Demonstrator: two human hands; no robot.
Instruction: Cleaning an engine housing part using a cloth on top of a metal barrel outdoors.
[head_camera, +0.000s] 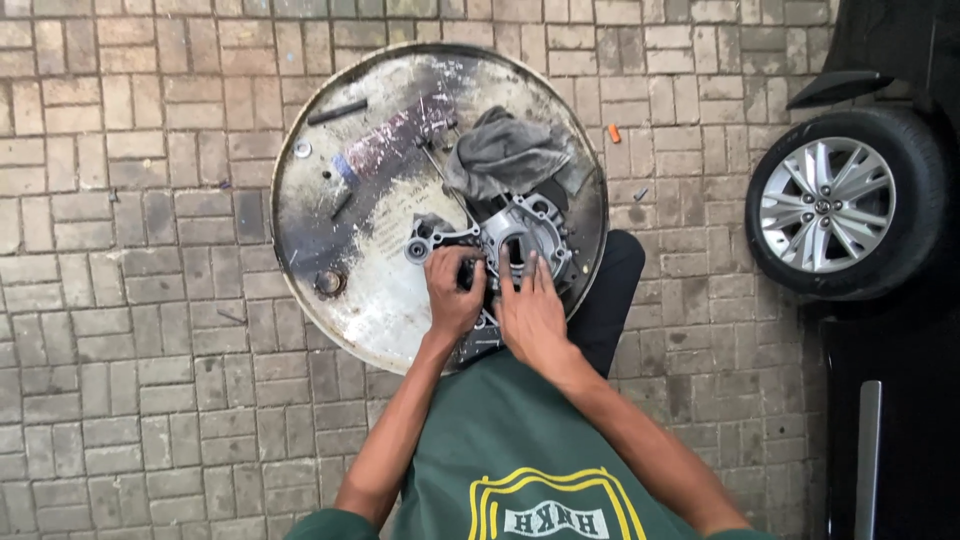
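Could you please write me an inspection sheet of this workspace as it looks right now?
Surface: round, stained metal drum top standing on brick paving.
Job's things: silver engine casing at the drum's near edge, with a dark part under the hands.
Clutter: grey rag beside the casing; dark rod, washer and rusty ring lying apart; small orange piece on the paving.
Grippers: left hand and right hand both press on the casing's near side; grip hidden.
Cables: nothing seen.
Surroundings: dark car with an alloy wheel at right.
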